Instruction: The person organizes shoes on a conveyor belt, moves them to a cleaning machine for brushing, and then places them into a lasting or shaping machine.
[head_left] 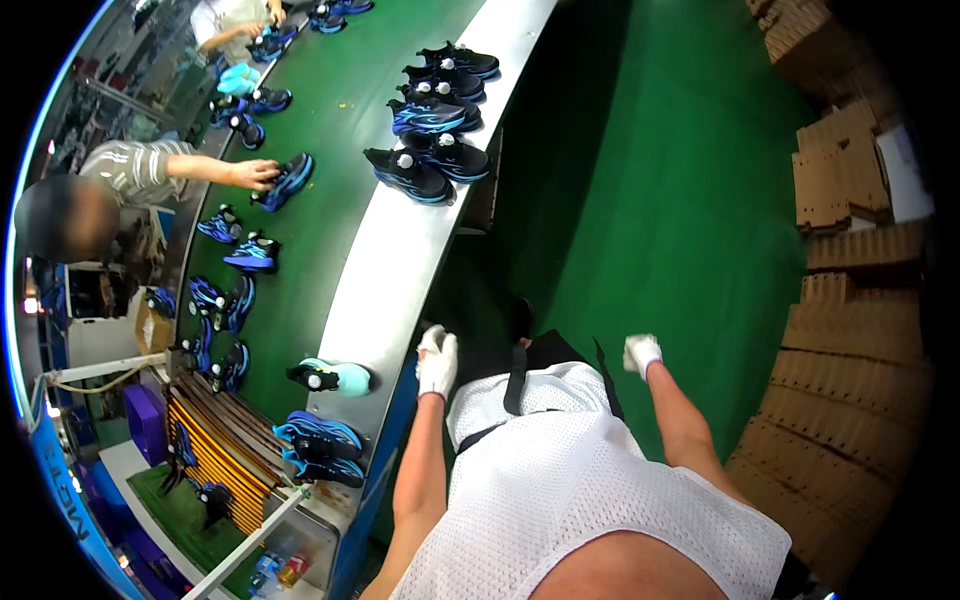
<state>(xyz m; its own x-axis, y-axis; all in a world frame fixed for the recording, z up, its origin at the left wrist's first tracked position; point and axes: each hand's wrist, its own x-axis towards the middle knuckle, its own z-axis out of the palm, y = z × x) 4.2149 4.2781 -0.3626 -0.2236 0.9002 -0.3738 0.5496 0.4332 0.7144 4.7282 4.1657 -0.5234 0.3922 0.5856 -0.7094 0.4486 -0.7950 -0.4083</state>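
My left hand, in a white glove, hangs beside the bench's metal edge, holding nothing that I can see, its fingers loosely apart. My right hand, also gloved in white, is out over the green floor, its fingers curled in with nothing visible in them. Nearest to my left hand on the metal ledge lies a black shoe with a pale mint sole. Just nearer are black and blue sneakers. Farther along the ledge stands a row of black sneakers with blue soles, white wads in their openings.
A green conveyor belt runs beyond the ledge, with several blue and black shoes along its far side. Across it, a co-worker's hand touches a sneaker; another person works farther up. Stacked flat cardboard lines the right.
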